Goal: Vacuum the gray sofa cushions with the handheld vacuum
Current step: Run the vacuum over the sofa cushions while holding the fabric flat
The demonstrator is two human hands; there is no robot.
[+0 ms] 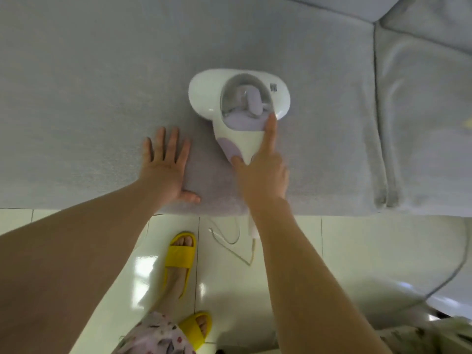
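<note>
The handheld vacuum (238,103) sits flat on the gray sofa cushion (102,85), a little right of the frame's centre, its wide white head pointing toward the top of the picture and its clear dust cup showing lilac parts inside. The right hand (263,175) is clamped around the tapered handle from below, the forefinger stretched straight along the right side of the body up to the dust cup and the thumb pressed on the lilac patch at the left of the handle. Just beside it, to the left, the left hand (166,169) lies palm down on the cushion with its fingers straight and slightly spread, the thumb held out toward the vacuum; it is near the machine but not touching it. At the right of the frame a seam divides this cushion from the next one (421,123). Below the sofa's edge, a thin white cord (229,241) loops across the glossy pale floor tiles (357,251). Lower centre, two feet in yellow slippers (178,254) stand on the tiles.
</note>
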